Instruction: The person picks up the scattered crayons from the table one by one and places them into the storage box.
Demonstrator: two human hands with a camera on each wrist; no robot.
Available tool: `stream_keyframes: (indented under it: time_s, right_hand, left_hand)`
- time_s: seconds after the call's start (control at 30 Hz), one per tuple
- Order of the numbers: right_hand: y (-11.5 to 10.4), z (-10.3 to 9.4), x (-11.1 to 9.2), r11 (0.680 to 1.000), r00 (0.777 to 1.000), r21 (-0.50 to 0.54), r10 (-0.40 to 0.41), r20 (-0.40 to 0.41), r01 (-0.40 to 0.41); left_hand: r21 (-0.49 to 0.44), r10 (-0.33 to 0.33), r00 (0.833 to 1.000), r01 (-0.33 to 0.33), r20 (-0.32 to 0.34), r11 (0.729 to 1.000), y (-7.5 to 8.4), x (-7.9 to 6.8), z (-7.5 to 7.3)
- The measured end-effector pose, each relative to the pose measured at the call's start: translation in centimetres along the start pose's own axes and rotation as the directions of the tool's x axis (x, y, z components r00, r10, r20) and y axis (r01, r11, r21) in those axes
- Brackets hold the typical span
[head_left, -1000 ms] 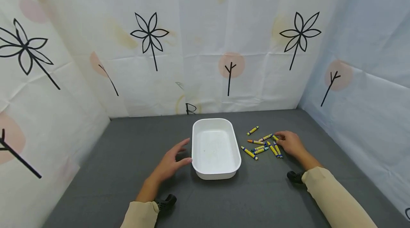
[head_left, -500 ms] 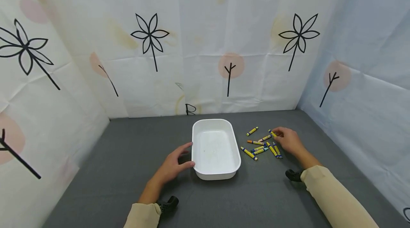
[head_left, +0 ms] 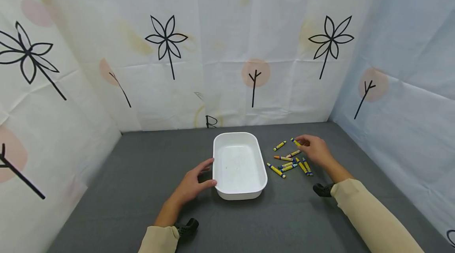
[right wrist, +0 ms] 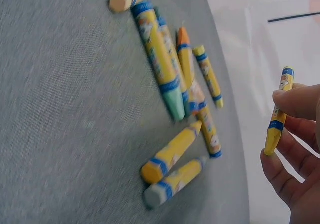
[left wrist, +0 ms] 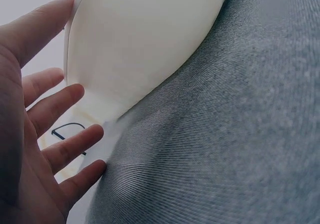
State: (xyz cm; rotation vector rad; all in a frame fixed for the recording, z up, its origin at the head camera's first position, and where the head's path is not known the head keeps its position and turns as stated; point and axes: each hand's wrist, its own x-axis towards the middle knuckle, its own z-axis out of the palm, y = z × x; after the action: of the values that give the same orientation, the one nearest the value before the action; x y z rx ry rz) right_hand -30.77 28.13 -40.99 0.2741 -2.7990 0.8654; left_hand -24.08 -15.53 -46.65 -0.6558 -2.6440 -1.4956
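A yellow crayon with blue bands is pinched between the thumb and fingers of my right hand, held above the table at the far side of the crayon group. Several other crayons in yellow wrappers lie loosely beneath and left of that hand, among them a green-tipped crayon and an orange-tipped crayon. A white rectangular tub stands left of them. My left hand touches its left rim, thumb and fingers spread and fairly straight, as the left wrist view also shows.
The dark grey cloth-covered table carries everything. One crayon lies apart near the tub's back right. A white patterned sheet rises behind the table and along both sides.
My right hand has lifted the yellow crayon from the group and moved it up and left, away from me. My left hand has moved slightly right, onto the tub's rim.
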Motion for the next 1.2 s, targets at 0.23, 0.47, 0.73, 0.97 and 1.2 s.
stream_keyframes:
  time_s: [0.23,0.47,0.73,0.97,1.2]
  right_hand:
    - [-2.1,0.0,0.8,0.999,1.0,0.028,-0.027,0.007,0.027]
    - [-4.0,0.6,2.1,0.996,0.997,0.052,-0.069,0.02,0.068]
    - [-6.1,1.6,3.6,0.994,0.995,0.075,-0.082,0.065,0.077]
    - [-8.4,2.7,4.6,0.993,0.99,0.08,-0.09,0.107,0.082]
    - [-10.2,4.0,5.5,0.989,0.985,0.101,-0.118,0.123,0.106]
  left_hand:
    - [0.008,0.019,1.0,-0.018,-0.014,1.0,-0.1,0.0,0.1]
    - [0.02,0.01,1.0,-0.009,-0.024,1.0,0.1,-0.1,0.1]
    - [0.012,0.011,1.0,-0.011,-0.016,1.0,0.0,0.0,0.1]
    - [0.024,-0.002,1.0,0.002,-0.017,1.0,-0.1,0.1,0.1]
    - [0.03,-0.004,1.0,0.005,-0.019,1.0,-0.1,0.0,0.1]
